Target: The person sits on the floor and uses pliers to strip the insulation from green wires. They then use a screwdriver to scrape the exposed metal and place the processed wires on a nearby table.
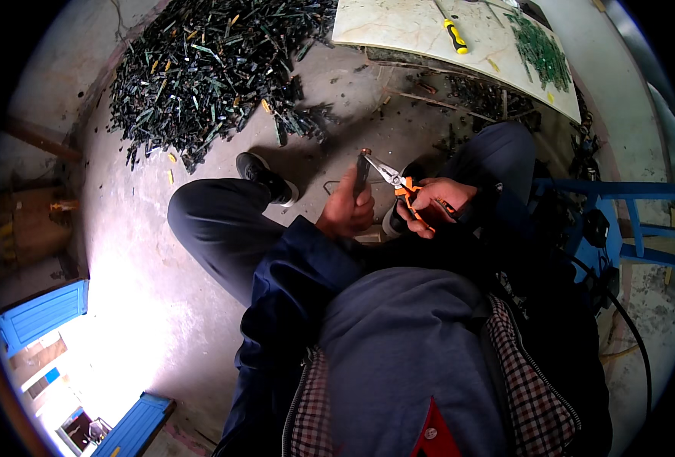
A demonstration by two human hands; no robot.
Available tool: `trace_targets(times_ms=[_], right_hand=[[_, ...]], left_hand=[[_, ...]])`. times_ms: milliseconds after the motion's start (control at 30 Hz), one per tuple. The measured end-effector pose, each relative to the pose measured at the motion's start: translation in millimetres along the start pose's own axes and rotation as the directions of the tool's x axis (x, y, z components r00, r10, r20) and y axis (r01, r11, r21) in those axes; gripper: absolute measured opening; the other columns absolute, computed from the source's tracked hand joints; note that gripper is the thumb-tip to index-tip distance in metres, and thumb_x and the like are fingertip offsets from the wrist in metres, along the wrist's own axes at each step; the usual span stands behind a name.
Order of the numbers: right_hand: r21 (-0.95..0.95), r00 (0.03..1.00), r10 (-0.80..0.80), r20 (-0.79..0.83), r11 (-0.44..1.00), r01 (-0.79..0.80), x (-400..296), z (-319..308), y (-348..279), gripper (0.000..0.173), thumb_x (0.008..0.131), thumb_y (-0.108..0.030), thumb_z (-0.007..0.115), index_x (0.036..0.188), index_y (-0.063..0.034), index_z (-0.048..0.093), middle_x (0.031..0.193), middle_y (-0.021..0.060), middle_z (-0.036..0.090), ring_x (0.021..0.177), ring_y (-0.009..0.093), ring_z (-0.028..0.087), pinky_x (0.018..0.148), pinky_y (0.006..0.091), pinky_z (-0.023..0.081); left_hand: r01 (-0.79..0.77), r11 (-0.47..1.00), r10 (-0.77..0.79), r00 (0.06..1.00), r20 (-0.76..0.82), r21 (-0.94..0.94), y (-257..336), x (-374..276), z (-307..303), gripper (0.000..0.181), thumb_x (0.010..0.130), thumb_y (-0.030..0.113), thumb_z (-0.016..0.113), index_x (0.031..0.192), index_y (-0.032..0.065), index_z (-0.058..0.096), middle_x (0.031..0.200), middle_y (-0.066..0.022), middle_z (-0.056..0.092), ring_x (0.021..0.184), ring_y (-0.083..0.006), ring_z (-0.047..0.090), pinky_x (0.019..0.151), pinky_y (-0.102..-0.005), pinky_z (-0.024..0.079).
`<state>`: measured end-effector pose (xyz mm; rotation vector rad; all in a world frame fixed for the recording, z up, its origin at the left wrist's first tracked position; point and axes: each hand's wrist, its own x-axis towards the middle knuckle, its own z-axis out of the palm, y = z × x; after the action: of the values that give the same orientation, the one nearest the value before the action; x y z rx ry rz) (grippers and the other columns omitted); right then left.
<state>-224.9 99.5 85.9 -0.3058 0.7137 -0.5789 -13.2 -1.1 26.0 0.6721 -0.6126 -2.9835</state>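
Note:
My left hand [346,204] is closed around a small dark piece [362,170], held upright with a copper-coloured bit at its top end. The thumb lies along its side. In my right hand [445,199] is a pair of needle-nose pliers [396,178] with orange-and-black handles, the handles spread somewhat apart. The plier tips reach the top of the dark piece, by the copper-coloured bit; whether they grip it I cannot tell. Both hands are above the concrete floor, between my knees.
Ahead on the left lies a large heap of dark strips [200,80]. A pale tabletop [383,25] at the front right carries a yellow-and-black screwdriver [455,35] and green circuit-board strips [543,48]. A blue stool [606,214] and a black cable [629,320] are at my right.

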Motion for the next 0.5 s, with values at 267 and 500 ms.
trace_targets(times_ms=[267,500], right_hand=[[-0.036,0.999,-0.019,-0.036,0.999,0.018,-4.0,4.6,0.4,0.025,0.092,-0.027,0.052,0.095,-0.0024,0.053,0.075,0.0106,0.057,0.061,0.021,0.057,0.057,0.0324,0.047],[-0.757,0.816,-0.402,-0.416,0.65,-0.065,8.5,6.8,15.4,0.017,0.088,-0.017,0.058,0.089,-0.001,0.054,0.066,0.0103,0.058,0.055,0.026,0.058,0.051,0.036,0.045]], left_hand=[[-0.019,1.0,0.02,0.998,-0.058,0.015,-0.6,0.9,-3.0,0.062,0.094,0.065,0.024,0.06,0.0153,0.036,0.044,0.0035,0.025,0.034,-0.0113,0.018,0.036,-0.0284,0.018],[0.017,1.0,-0.018,0.993,-0.116,-0.009,-9.2,5.2,-16.6,0.061,0.093,0.066,0.026,0.06,0.0155,0.036,0.045,0.0039,0.024,0.035,-0.0114,0.019,0.036,-0.0279,0.017]])
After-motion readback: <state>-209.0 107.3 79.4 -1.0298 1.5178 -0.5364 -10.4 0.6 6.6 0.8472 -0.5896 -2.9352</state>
